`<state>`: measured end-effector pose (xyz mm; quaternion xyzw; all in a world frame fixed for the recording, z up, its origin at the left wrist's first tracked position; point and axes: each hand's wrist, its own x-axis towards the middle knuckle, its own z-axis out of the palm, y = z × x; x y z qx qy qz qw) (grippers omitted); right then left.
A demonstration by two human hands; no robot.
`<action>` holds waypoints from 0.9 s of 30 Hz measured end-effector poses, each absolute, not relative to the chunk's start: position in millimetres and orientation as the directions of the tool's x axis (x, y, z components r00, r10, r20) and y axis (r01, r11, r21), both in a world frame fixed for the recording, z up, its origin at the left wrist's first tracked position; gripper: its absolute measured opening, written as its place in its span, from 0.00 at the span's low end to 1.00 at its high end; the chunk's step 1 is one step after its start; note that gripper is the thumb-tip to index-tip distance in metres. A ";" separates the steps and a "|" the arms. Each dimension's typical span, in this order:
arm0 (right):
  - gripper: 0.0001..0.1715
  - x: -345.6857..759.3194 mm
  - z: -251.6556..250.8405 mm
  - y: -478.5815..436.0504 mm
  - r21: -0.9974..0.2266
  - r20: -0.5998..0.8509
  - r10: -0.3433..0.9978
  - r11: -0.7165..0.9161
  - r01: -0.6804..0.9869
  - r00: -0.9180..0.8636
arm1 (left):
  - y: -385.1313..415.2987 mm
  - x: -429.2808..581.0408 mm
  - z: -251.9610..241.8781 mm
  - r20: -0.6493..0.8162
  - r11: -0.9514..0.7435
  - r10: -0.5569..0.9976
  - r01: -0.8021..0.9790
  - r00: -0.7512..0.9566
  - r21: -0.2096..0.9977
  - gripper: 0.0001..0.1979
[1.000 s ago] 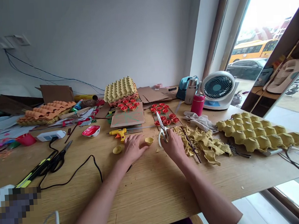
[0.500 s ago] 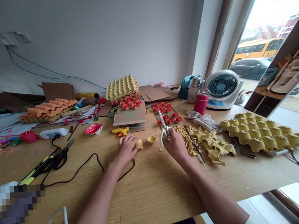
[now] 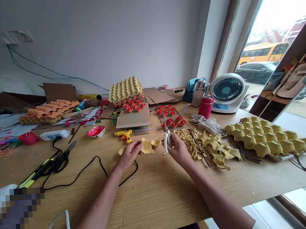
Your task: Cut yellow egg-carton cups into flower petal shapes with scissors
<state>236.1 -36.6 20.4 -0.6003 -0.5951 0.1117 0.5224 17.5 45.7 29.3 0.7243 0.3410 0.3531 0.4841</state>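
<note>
My left hand [image 3: 129,154] pinches a yellow egg-carton piece [image 3: 146,147] and holds it just above the wooden table [image 3: 158,193]. My right hand [image 3: 178,149] grips white-handled scissors [image 3: 167,138], blades pointing away from me. Between the two hands a small yellow carton cup [image 3: 155,142] sits on the table. Another yellow cup piece [image 3: 121,150] lies just left of my left hand. A heap of yellow carton scraps [image 3: 209,145] lies right of my right hand.
A yellow glue gun [image 3: 124,134], red paper flowers [image 3: 170,117] on cardboard, stacked egg trays [image 3: 125,89], a yellow egg tray [image 3: 268,136], a white fan [image 3: 226,91], a red bottle [image 3: 205,106], black scissors [image 3: 58,162] and a black cable [image 3: 88,166] crowd the table.
My left hand reached toward the cups, picked up the yellow carton piece and lifted it. My right hand stayed in place with the scissors.
</note>
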 end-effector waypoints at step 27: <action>0.07 265.3 20.9 -30.4 -0.755 0.348 0.780 -0.096 0.649 0.520 | 54.7 53.6 -3.0 0.235 -0.360 0.865 0.222 0.443 0.906 0.03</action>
